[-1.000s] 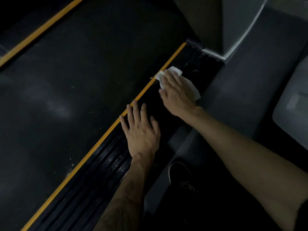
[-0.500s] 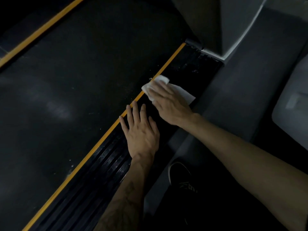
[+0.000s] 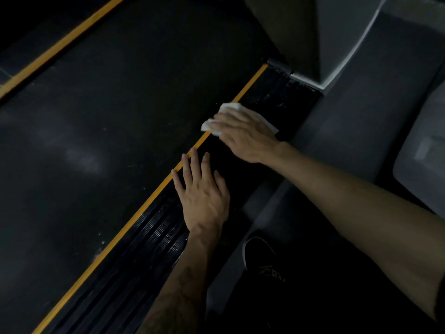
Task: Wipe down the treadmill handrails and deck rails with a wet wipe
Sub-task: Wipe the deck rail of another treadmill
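The black ribbed deck rail (image 3: 154,239) with an orange stripe along its inner edge runs diagonally beside the dark treadmill belt (image 3: 101,121). My right hand (image 3: 243,133) presses a white wet wipe (image 3: 228,108) flat onto the rail and the orange stripe, fingers straight and pointing left. The wipe shows at the fingertips and behind the hand. My left hand (image 3: 204,194) rests flat on the rail just below, fingers spread and straight, holding nothing.
A second orange stripe (image 3: 57,47) marks the belt's far side. The grey upright base (image 3: 320,39) stands at the rail's far end. Grey floor (image 3: 356,121) lies to the right, with a pale object (image 3: 423,150) at the edge. A dark shoe (image 3: 260,256) sits beside the rail.
My right hand slid the wipe down the rail toward my left hand and across onto the orange stripe. The left hand stayed in place.
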Demonstrator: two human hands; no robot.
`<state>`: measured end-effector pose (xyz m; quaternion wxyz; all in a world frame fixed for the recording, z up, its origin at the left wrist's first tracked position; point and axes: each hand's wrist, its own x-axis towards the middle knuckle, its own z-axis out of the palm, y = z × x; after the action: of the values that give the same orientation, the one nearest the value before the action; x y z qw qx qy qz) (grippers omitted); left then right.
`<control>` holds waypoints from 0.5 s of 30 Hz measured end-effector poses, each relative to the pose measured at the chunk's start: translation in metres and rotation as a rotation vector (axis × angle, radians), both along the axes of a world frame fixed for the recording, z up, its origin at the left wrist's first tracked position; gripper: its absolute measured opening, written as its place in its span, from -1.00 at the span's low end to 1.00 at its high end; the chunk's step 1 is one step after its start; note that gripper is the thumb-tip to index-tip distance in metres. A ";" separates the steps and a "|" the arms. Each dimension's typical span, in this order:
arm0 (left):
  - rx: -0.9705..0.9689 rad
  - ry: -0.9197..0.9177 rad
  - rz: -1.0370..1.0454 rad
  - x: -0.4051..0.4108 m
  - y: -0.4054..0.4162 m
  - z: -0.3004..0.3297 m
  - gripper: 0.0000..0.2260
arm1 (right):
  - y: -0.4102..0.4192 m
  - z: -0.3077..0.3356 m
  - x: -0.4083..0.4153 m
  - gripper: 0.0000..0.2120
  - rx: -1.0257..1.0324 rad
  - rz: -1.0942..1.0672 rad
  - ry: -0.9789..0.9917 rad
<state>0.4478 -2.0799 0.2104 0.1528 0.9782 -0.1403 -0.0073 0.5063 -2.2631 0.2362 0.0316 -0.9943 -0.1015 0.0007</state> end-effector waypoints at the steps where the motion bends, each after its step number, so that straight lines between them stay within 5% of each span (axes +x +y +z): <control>1: 0.001 -0.001 -0.001 0.000 0.000 0.000 -0.51 | -0.007 0.001 0.006 -0.53 -0.053 -0.029 -0.014; 5: 0.015 0.002 -0.005 0.000 -0.001 0.001 -0.51 | 0.017 -0.001 0.001 -0.55 0.043 -0.232 0.007; 10: 0.008 0.002 -0.001 0.000 0.000 0.000 -0.52 | 0.019 0.002 -0.016 -0.52 0.075 0.012 0.068; 15: 0.014 -0.007 0.003 0.000 -0.002 0.000 -0.51 | -0.005 0.003 0.007 -0.48 0.028 -0.327 0.038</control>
<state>0.4482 -2.0820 0.2105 0.1452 0.9795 -0.1395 -0.0046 0.5136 -2.2680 0.2390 0.0471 -0.9969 0.0622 0.0130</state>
